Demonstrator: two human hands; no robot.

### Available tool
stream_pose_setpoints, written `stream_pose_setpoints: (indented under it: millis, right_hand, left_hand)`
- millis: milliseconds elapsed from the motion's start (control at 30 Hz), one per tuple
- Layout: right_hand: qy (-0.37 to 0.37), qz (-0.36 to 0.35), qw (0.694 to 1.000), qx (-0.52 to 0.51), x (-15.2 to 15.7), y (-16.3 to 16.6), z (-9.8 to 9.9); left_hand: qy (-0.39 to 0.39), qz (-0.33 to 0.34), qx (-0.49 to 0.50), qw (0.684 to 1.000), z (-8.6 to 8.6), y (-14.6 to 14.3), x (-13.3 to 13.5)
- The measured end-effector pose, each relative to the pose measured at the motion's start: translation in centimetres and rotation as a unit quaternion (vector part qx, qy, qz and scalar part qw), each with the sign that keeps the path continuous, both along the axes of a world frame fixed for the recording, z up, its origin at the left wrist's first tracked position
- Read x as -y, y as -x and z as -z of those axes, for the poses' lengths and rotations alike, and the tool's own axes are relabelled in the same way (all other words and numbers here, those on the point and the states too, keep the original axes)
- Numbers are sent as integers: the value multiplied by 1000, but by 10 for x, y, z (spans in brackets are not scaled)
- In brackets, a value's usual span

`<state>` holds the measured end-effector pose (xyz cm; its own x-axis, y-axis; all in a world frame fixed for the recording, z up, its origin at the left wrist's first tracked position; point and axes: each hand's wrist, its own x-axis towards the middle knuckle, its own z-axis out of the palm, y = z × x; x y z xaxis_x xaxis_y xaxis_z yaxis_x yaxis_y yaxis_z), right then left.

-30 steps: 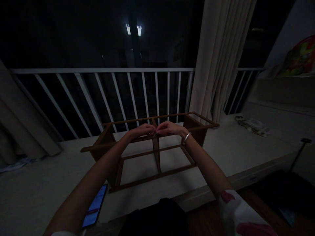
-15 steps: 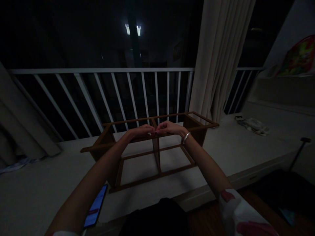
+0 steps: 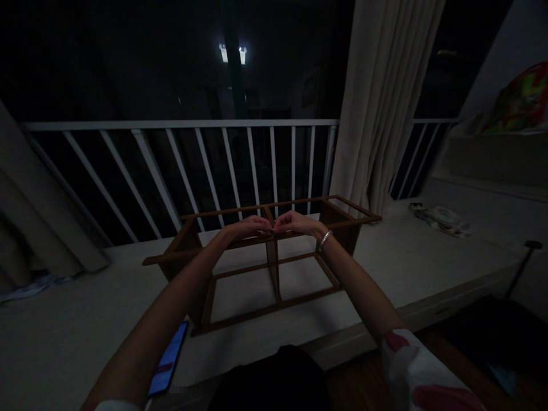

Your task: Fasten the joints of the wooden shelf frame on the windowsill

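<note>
the wooden frame [image 3: 274, 257] stands on the pale surface [image 3: 406, 257] by the white railing [image 3: 180, 123], its rails and uprights already joined into an open box. the left hand [image 3: 248, 226] and right hand [image 3: 295, 222] meet at the top rail above the middle upright, fingers curled and pinched around something small there; what it is i cannot tell in the dim light. no panels fill the frame. a lit phone [image 3: 168, 361] lies near the left forearm
</note>
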<state>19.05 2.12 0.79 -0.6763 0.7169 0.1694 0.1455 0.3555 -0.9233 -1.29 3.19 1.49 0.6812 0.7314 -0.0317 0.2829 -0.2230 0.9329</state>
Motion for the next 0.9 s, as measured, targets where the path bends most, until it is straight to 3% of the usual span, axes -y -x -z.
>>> stream_pose_setpoints:
  millis: [333, 900]
  right_hand:
    - [2, -17, 1000, -11, -2, -1, 2]
    - [-20, 44, 999, -18, -3, 1, 2]
  left_hand:
    - [-43, -4, -33, 999, 1, 0, 0]
    - [-89, 4, -112, 990, 7, -1, -6]
